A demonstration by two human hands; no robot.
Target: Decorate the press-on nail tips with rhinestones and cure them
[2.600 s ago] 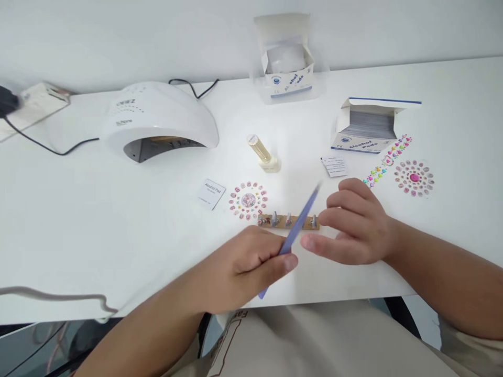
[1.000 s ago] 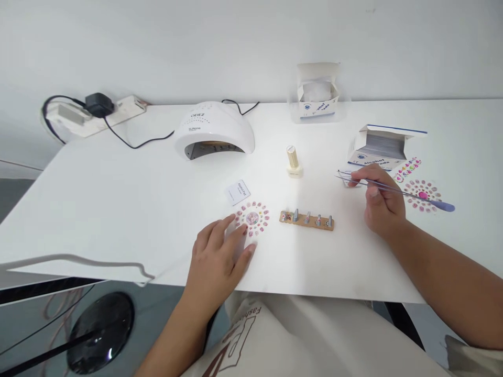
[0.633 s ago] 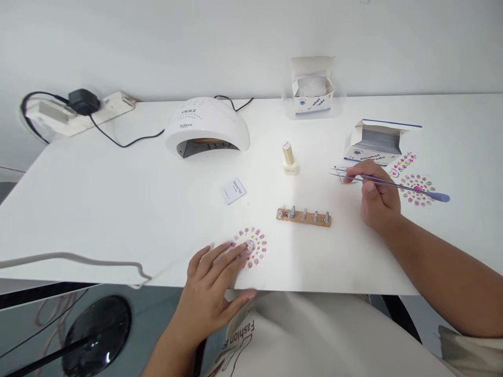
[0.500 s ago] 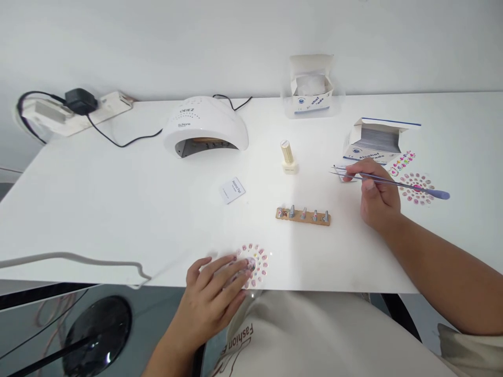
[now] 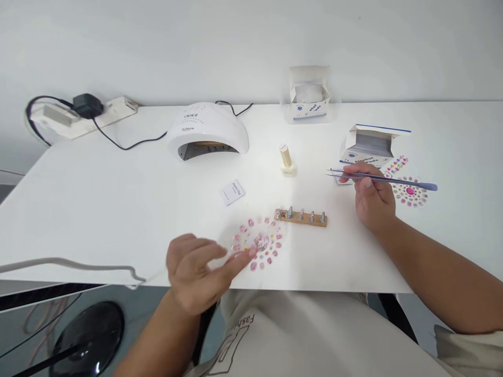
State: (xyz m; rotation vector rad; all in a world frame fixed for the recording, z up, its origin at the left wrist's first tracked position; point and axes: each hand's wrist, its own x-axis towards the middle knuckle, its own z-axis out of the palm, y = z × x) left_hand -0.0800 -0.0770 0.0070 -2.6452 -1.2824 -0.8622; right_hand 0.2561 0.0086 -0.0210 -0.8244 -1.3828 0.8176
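My left hand [image 5: 200, 269] pinches the near left edge of a clear sticker sheet [image 5: 279, 237], which looks raised off the table. Pink gems ring a cluster of small stones at its centre. My right hand [image 5: 373, 201] is closed around slim purple tweezers [image 5: 404, 183], with their thin tips pointing left. Between the hands lies a wooden strip [image 5: 302, 220] with several silver nail tips standing on it, some bearing small pink decorations. A second round gem sheet [image 5: 409, 191] rests under the tweezers' handle end, beside a strip of colourful stickers [image 5: 396, 166].
A white nail lamp [image 5: 208, 128] stands at the back left, near a power strip [image 5: 84, 118]. A polish bottle [image 5: 288, 162] and an alcohol pad sachet [image 5: 233, 192] are mid-table. Alcohol pad boxes, one open [image 5: 367, 152] and one in a clear container [image 5: 309, 104], stand behind.
My left hand has gone from lying spread over the gem sticker sheet to pinching and lifting it, up and slightly right. The right hand still holds the tweezers, almost unmoved.
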